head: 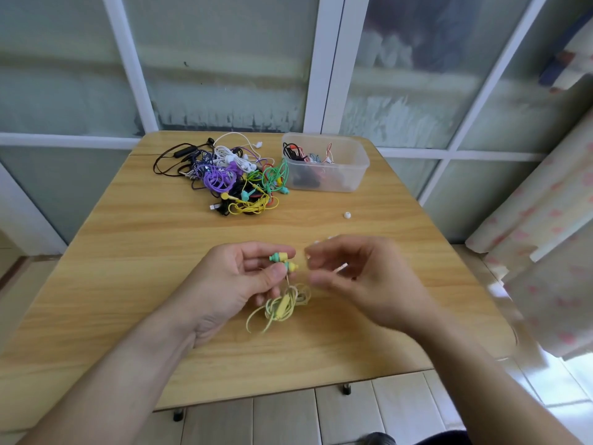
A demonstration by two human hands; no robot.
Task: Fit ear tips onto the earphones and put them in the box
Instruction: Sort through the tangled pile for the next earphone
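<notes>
Your left hand (234, 277) is pinching two earbuds (284, 262); right hand (356, 277) blurred, grip unclear. Pile (231, 178) beyond is waiting; box (325, 162) is partly filled.

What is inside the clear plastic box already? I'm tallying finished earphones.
The clear plastic box holds a few tangled earphones with black, red, grey and pinkish cables. An exact count isn't possible; the cables overlap and the frosted wall blurs the lower ones.

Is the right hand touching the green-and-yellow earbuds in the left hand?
Apart. The head view shows a strip of bare table between the right hand and the earbuds pinched by the left hand; the right hand's fingertips are motion-blurred.
</notes>
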